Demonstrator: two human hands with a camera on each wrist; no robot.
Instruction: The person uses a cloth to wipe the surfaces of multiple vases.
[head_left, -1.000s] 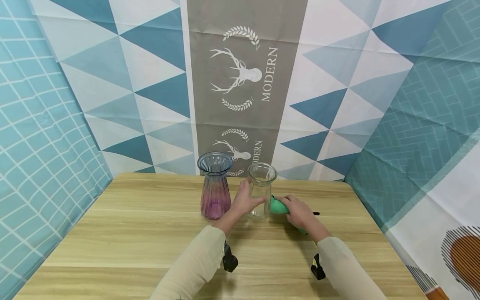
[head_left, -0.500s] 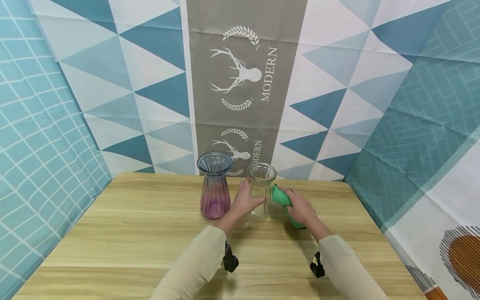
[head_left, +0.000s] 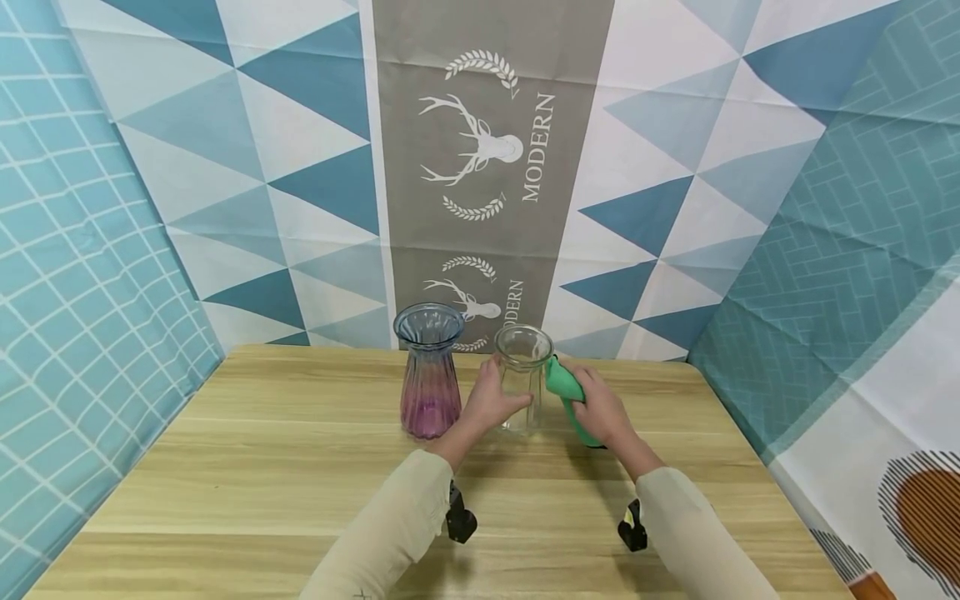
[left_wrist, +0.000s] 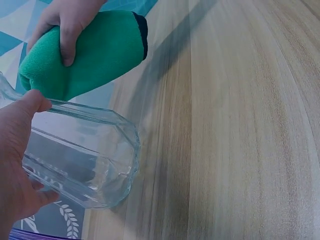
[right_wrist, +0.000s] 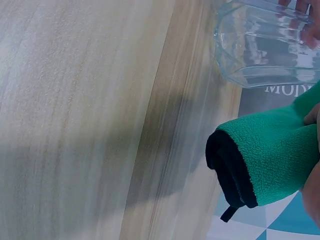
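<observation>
A clear glass vase [head_left: 523, 379] stands upright near the back of the table, and my left hand [head_left: 487, 404] grips it from the left with thumb and fingers spread around its body. To its right, my right hand [head_left: 600, 410] holds a folded green towel [head_left: 564, 383] with black edging. The upper end of the towel is close by the vase just below its rim; I cannot tell whether they touch. In the left wrist view my thumb lies along the glass wall [left_wrist: 85, 165]. The towel's lower end [right_wrist: 265, 155] hangs loose in the right wrist view.
A ribbed vase [head_left: 430, 383], blue above fading to pink-purple below, stands just left of my left hand. The wooden table [head_left: 262, 483] ends at a patterned cloth backdrop [head_left: 480, 167] close behind both vases. Black wrist mounts [head_left: 461, 517] hang under the sleeves.
My right hand has lifted the towel upward along the vase's right side, toward the rim. The towel's lower part now hangs more steeply. The left hand and both vases stay in place.
</observation>
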